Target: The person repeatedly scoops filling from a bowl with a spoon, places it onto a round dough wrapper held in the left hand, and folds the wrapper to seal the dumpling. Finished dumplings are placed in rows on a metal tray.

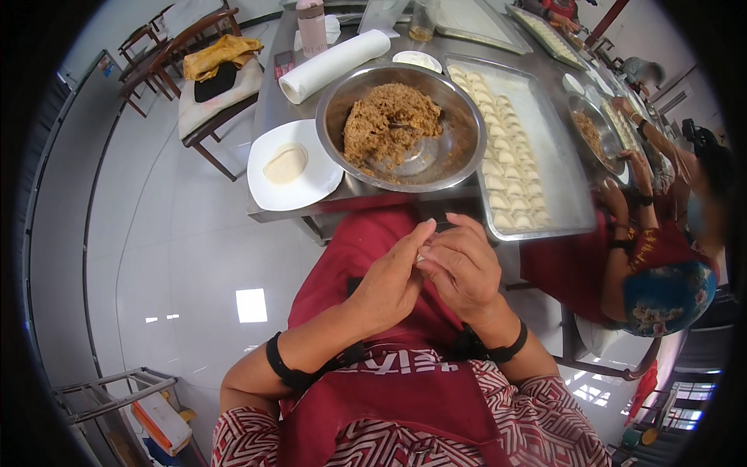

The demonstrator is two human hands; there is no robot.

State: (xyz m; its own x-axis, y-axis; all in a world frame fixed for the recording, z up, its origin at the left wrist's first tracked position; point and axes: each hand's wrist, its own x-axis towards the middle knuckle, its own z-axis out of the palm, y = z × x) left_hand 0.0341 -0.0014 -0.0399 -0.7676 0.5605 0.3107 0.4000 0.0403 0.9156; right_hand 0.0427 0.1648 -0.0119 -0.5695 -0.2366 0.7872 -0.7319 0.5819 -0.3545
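My left hand [392, 279] and my right hand [464, 269] meet above my lap, just in front of the table edge. Their fingertips press together around a dumpling [419, 258]; only a sliver of its pale dough shows, and the fingers hide the rest. Beyond my hands sits a steel bowl [467, 169] of brown minced filling [379, 125], with a utensil partly buried in it. Left of the bowl, a white square plate [265, 190] carries round dough wrappers [286, 163]. To the right, a metal tray [563, 192] holds rows of folded dumplings [508, 157] along its left side.
Behind the bowl lie a paper towel roll [335, 64], a small dish of white powder [417, 60] and a pink bottle [312, 29]. A co-worker's hands [636, 169] are close on the right, by another filling bowl [595, 134]. A chair [219, 99] stands at left.
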